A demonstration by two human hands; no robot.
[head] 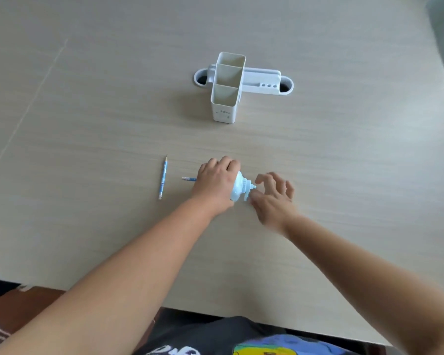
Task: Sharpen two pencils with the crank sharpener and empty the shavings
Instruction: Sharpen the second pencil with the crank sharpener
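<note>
- Left hand (215,181) is curling palm-down in a closed grasp, forearm reaching in from the worktop's near edge.
- Right hand (273,197) is hovering just beside it, fingers (280,183) spread and loosely bent, slightly blurred.

Small grey print on the front of the white holder (225,114); too blurred to read. No other legible text.

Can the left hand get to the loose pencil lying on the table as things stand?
Probably not right away: the left hand is clamped over the sharpener, holding it down. The loose pencil lies just to that hand's left on bare table with nothing between, so letting go would leave a free path.
</note>
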